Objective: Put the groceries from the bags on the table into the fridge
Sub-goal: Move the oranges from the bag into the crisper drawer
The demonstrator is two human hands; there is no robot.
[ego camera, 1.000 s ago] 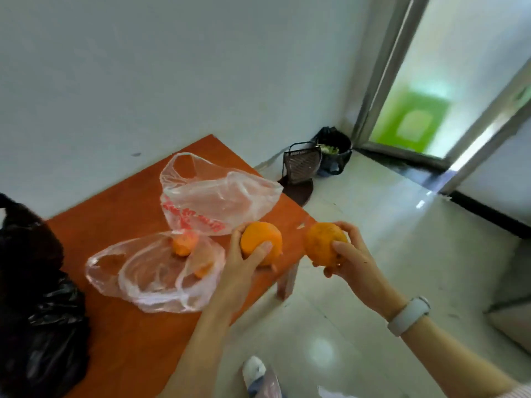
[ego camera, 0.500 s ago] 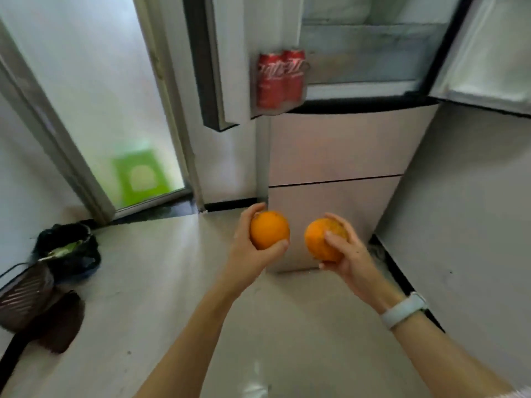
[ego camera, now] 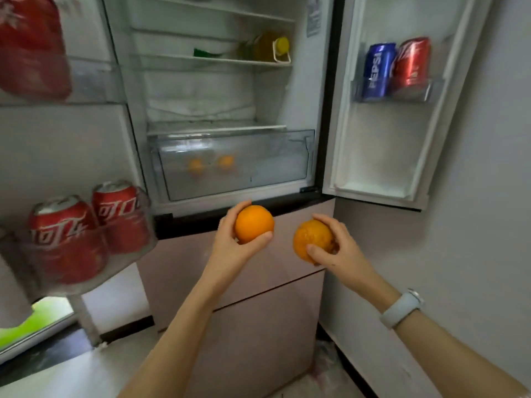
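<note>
The left hand [ego camera: 234, 248] grips one orange [ego camera: 254, 223] with its fingers closed around it, and the right hand [ego camera: 337, 251] grips a second orange [ego camera: 311, 239], both just below the open fridge [ego camera: 230, 90]. Inside its clear drawer [ego camera: 232, 165] two orange shapes appear blurred, hard to identify.

"PEPSI" on blue can [ego camera: 377, 70] in rt door shelf; Chinese Coca-Cola script on red cans [ego camera: 67, 238] in left door.

place: home kitchen | evidence: open white double-door fridge [ego camera: 230, 90]; red cola cans [ego camera: 86, 234] in its left door shelf
</note>
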